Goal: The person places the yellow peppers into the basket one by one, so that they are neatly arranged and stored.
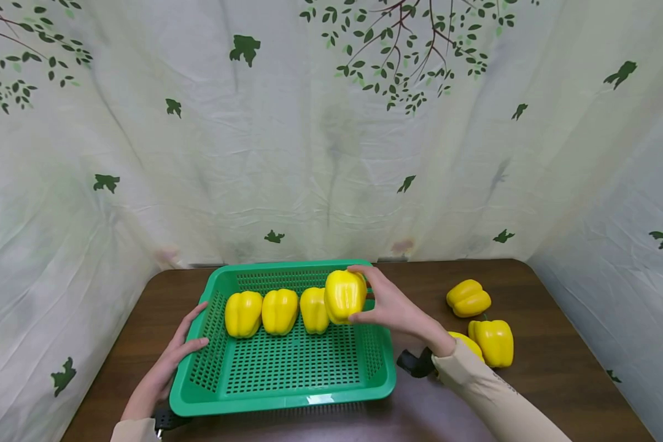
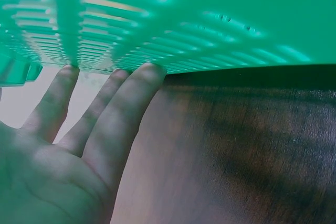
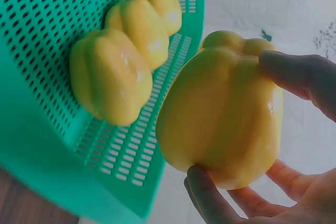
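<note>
In the head view we see the right hand (image 1: 391, 302) gripping a yellow pepper (image 1: 345, 297) between thumb and fingers, at two o'clock from the middle of the green basket (image 1: 254, 403). The right wrist view shows us a gap between this pepper and the nearest one behind it, with fingertips pressed at both of its ends.

At nine o'clock we find the left hand (image 1: 172, 358), its thumb at the basket's rim and its fingers stretched out rather than curled. In the left wrist view we see straight fingertips touching the slotted outer side of the basket.

Inside the basket we count three more peppers in a row: the first pepper (image 1: 244, 314) at ten o'clock, the second pepper (image 1: 280, 312) at twelve and the third pepper (image 1: 314, 310) at one, the last partly covered in our view by the held one.

Towards three o'clock, outside the basket, we see a loose pepper (image 1: 468, 298) on the brown table (image 1: 558, 356). A stemmed pepper (image 1: 492, 344) lies at five o'clock from it, and a half-hidden pepper (image 1: 468, 341) at six o'clock, partly behind the right forearm.

Both arms wear pale sleeves (image 1: 492, 393). At twelve o'clock, beyond the table, we see a whitish curtain (image 1: 287, 153) printed with leafy branches.
</note>
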Tool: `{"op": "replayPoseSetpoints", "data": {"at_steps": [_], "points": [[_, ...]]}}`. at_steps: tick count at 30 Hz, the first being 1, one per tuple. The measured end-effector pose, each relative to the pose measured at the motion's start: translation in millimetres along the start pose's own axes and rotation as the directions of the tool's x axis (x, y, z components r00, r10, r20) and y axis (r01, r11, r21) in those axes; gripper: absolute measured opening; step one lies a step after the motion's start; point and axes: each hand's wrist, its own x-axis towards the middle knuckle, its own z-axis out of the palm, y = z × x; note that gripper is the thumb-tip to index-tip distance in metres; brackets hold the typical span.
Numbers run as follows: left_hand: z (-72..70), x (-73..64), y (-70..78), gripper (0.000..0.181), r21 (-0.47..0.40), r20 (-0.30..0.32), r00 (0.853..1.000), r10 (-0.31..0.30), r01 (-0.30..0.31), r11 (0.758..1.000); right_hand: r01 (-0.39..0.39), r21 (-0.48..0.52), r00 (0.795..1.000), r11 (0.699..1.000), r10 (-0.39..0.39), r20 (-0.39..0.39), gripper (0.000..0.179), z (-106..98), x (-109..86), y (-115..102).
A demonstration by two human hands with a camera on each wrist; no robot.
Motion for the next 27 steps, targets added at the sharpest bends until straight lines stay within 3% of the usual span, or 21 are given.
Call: {"op": "replayPoseSetpoints", "data": {"at_steps": [27], "points": [[0.3, -0.4, -1.3, 0.065, -0.003, -0.004, 1.000, 0.002, -0.002, 1.000, -0.017, 0.043, 0.995, 0.999, 0.013, 0.097, 0.076, 52, 17.5, -29]]}}
